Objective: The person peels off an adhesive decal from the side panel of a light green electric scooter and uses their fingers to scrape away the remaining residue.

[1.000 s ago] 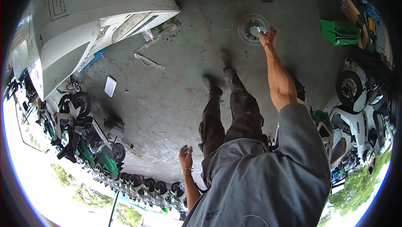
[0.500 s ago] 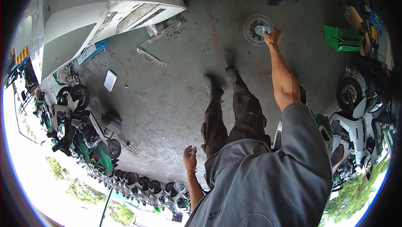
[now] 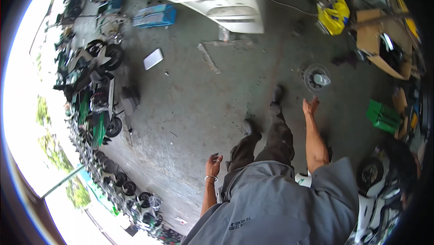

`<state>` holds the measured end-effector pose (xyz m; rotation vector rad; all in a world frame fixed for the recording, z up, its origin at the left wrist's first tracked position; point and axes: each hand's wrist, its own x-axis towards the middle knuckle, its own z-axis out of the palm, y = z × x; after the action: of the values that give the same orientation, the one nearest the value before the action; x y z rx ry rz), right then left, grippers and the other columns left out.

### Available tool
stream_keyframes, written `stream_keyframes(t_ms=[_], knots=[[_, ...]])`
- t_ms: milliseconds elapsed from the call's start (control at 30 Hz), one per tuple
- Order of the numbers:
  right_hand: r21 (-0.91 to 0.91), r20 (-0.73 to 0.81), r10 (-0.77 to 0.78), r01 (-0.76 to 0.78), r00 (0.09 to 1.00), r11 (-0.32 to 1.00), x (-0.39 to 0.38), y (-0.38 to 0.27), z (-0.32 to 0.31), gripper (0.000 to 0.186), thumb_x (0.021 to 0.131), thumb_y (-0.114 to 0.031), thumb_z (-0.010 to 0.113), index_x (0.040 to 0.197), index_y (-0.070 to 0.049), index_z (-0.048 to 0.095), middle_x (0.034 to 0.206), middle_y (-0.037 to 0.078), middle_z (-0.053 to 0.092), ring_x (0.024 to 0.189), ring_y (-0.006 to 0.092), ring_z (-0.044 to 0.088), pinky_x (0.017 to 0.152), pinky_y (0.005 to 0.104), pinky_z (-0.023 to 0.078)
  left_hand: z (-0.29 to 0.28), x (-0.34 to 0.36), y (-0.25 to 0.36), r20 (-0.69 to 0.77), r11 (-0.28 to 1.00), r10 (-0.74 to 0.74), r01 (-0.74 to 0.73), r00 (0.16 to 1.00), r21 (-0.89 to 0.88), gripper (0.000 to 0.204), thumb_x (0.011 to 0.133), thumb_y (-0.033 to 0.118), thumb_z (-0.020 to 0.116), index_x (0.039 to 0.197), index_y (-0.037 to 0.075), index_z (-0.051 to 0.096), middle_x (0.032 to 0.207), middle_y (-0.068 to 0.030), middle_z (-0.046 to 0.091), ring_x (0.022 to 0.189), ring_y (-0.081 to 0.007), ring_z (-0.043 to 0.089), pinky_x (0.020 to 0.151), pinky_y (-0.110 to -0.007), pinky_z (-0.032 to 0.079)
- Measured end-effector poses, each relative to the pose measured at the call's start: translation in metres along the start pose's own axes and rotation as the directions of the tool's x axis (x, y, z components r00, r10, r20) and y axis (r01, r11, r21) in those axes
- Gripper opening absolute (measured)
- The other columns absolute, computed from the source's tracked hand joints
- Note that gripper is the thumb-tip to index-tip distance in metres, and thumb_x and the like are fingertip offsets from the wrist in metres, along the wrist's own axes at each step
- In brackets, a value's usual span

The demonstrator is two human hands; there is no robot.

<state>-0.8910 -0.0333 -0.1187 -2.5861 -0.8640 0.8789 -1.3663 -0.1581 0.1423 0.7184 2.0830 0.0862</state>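
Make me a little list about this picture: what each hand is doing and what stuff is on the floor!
place: grey concrete floor of a workshop
right hand: open, empty, stretched toward a round metal disc with a small bottle-like thing on it, not touching
left hand: open, empty, hanging by the leg, bracelet on the wrist
nearby: green crate, yellow bag, cardboard box, white sheet
left side: parked scooters
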Motion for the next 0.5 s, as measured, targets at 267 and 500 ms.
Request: stream_keyframes(t_ms=[267, 500], knots=[[0.007, 0.608, -0.05, 0.058, 0.792, 0.998, -0.138, -0.039, 0.07, 0.028, 0.076, -0.013, 0.071, 0.099, 0.0, 0.059, 0.083, 0.013, 0.064, 0.063, 0.0238, 0.063, 0.053, 0.0378, 0.054, -0.042, -0.026, -0.148, -0.197, 0.888, -0.217, 0.11, 0.956, -0.447, 0.051, 0.085, 0.038, 0.069, 0.116, -0.002, 0.062, 0.102, -0.0164, 0.071, 0.094, -0.0241, 0.069, 0.083, -0.034, 0.052], [0.163, 0.542, -0.215, 0.15, 0.813, 0.975, -0.231, -0.132, 0.124, 0.013, 0.078, -0.01, 0.068, 0.085, -0.002, 0.062, 0.067, 0.009, 0.06, 0.054, 0.0201, 0.06, 0.046, 0.0367, 0.052, -0.014, -0.036, -0.381, -0.079, 0.617, -0.524, 0.314, 0.848, -0.722, 0.047, 0.082, 0.034, 0.073, 0.112, -0.002, 0.066, 0.095, -0.0129, 0.072, 0.079, -0.0191, 0.071, 0.075, -0.031, 0.054]])
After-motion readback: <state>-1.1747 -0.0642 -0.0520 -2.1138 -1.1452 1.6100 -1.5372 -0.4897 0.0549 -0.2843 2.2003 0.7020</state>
